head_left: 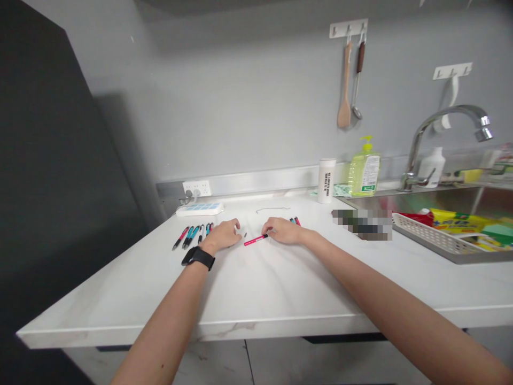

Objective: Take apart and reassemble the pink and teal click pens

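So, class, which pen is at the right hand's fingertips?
The pink pen by itself, its black end at the right hand; the other pens cluster beside the left hand or behind the right.

We are observing a white, grey-veined countertop (248, 289). On its left part, pens (193, 236) in pink, teal and white are lying loosely side by side. Behind them a white power strip (200, 209) with blue patches is resting. Toward the wall we are noting a thin wire (273, 209); nearer, a small dark piece (246, 235) is lying. Farther right, a smaller pen group (297, 220) is showing, partly hidden. At right rear, a white canister (326, 181) is standing upright.
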The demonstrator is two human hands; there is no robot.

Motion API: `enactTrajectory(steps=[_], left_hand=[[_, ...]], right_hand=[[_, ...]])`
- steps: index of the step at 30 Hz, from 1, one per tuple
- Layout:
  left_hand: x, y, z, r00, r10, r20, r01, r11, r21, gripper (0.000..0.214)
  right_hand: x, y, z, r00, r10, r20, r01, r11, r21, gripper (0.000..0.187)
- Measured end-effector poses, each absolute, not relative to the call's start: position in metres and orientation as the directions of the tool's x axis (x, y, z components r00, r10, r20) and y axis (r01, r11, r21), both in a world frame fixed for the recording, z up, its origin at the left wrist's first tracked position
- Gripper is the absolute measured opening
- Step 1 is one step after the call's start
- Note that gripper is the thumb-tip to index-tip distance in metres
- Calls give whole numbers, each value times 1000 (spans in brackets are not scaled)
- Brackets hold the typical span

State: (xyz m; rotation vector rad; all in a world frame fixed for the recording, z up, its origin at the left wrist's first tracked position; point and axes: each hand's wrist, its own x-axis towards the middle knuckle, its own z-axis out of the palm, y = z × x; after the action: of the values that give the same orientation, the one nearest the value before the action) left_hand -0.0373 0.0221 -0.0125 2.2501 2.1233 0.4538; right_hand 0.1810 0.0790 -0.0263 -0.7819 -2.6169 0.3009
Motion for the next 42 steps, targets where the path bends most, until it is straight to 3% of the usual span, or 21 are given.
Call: enactTrajectory(steps=[10, 12, 16, 19, 21, 24, 28, 36, 39, 42], left_hand=[[-40, 27, -18, -46, 975, 217, 958, -19, 287, 23], [-41, 28, -19, -68, 971, 228, 956, -2, 293, 21], [-43, 28, -20, -136, 961, 239, 950, 58, 308, 21], [-44, 27, -19, -188, 951, 247, 943, 105, 315, 22], [-44, 26, -18, -200, 947, 252, 943, 116, 313, 21], [-44, 27, -18, -199, 946, 255, 945, 116, 305, 22], [-45, 30, -20, -190, 948, 256, 951, 112, 290, 23], [-44, 33, -22, -169, 947, 273, 953, 86, 290, 24], [-43, 34, -22, -161, 948, 273, 956, 80, 284, 24], [-43, 35, -22, -156, 950, 271, 958, 78, 275, 24]], right_hand=[[178, 74, -25, -797, 492, 351, 400, 865, -302, 17], [177, 77, -25, -777, 505, 377, 386, 854, -348, 14], [173, 79, -25, -667, 653, 360, 321, 687, -651, 11], [171, 73, -21, -642, 731, 232, 129, 401, -907, 13], [171, 68, -17, -658, 736, 157, -16, 196, -981, 15], [172, 62, -12, -678, 732, 57, -107, -22, -994, 8], [176, 64, -11, -694, 719, 44, -188, -122, -975, 8], [180, 66, -11, -679, 734, 25, -213, -164, -963, 21], [180, 66, -12, -681, 732, -11, -181, -183, -966, 11], [180, 67, -14, -677, 736, -2, -190, -177, -966, 22]])
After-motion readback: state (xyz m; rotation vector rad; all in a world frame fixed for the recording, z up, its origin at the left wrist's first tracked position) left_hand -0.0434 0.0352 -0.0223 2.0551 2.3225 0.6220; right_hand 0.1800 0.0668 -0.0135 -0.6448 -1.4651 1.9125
